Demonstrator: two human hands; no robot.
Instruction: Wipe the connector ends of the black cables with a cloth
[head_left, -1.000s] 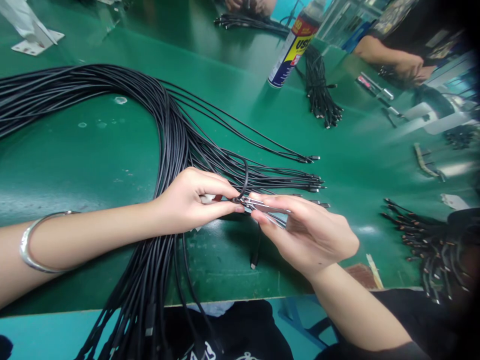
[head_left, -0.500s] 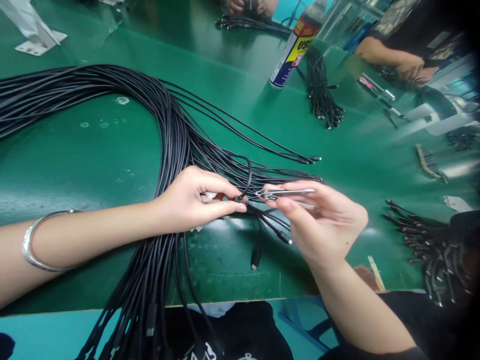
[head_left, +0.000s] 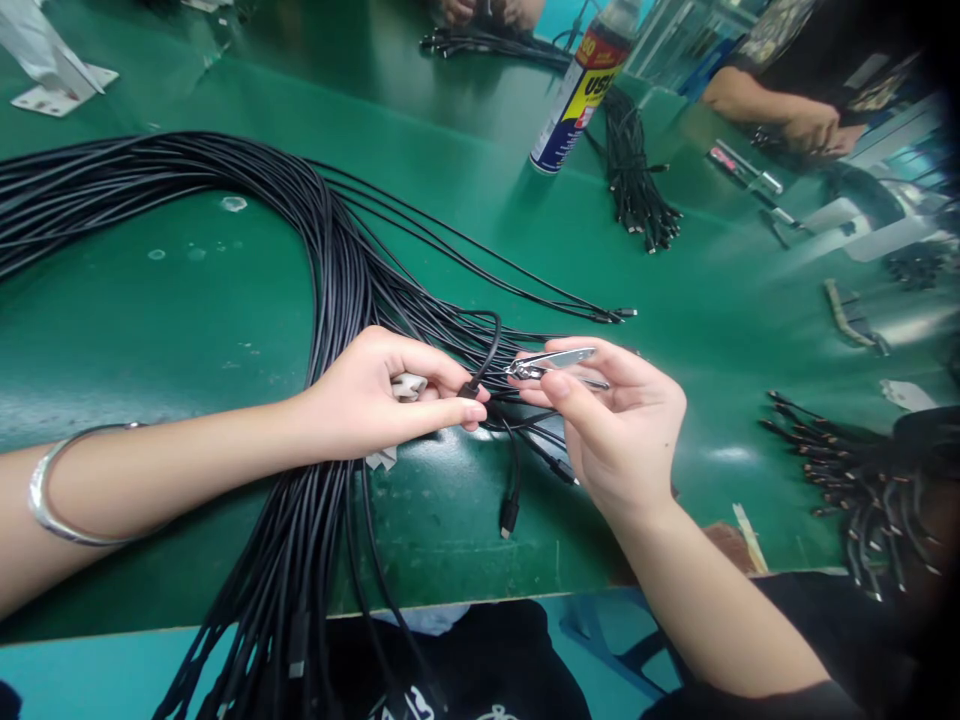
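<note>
Between thumb and fingers, my left hand [head_left: 397, 395] pinches the connector end of a black cable [head_left: 491, 345], which loops upward from the grip. A crumpled white scrap [head_left: 409, 387] is tucked in the same palm. My right hand [head_left: 622, 420] holds silver nail clippers [head_left: 559, 365], their jaws pointing left, a short distance from the pinched end. Under and behind both hands spreads a thick bundle of black cables [head_left: 341, 270]. One loose USB plug [head_left: 509, 517] lies below my hands, and more cable ends hang over the table's front edge.
A spray can [head_left: 574, 105] stands at the back of the green table [head_left: 202, 310]. Other cable bunches lie at the back [head_left: 637, 180] and at the right [head_left: 855, 480]. A co-worker's hands [head_left: 817, 130] are across the table. A white metal bracket [head_left: 60, 70] stands far left.
My right hand has moved slightly left and up with the nail clippers, whose lever is now tilted more. The left hand has turned a little, showing more of the cable's connector. The view shifted slightly.
</note>
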